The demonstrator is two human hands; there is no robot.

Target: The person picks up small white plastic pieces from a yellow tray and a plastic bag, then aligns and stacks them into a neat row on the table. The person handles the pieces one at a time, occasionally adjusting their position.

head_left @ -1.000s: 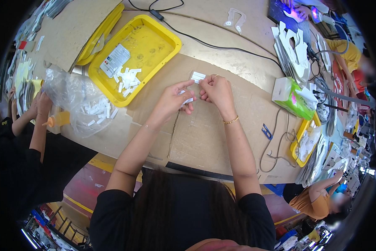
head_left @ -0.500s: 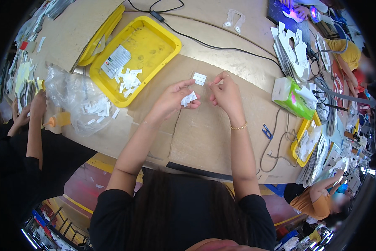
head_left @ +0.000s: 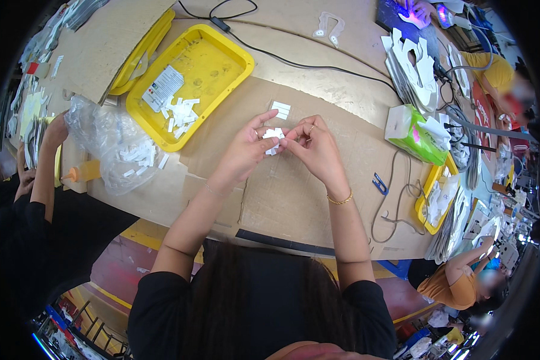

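My left hand [head_left: 238, 153] is closed around a small bunch of white strips [head_left: 273, 134], which show between the thumb and fingers. Meeting it from the right, my right hand [head_left: 319, 151] has thumb and fingertips pinched at the edge of that bunch. Whether a single strip is between those fingertips I cannot make out. Just beyond both hands, a few white strips [head_left: 280, 110] lie side by side on a brown cardboard sheet [head_left: 294, 207].
Left of my hands, a yellow tray [head_left: 225, 78] holds more strips and a label. A clear plastic bag [head_left: 90, 135] and orange-capped bottle [head_left: 84, 173] sit nearer. Rightward are blue snips [head_left: 379, 183], a tissue pack [head_left: 415, 137] and another yellow tray [head_left: 423, 207]. Co-workers sit on both sides.
My right hand has come left and its fingers now touch the white strips in my left hand. At the left, a co-worker's hand has moved up beside the plastic bag.
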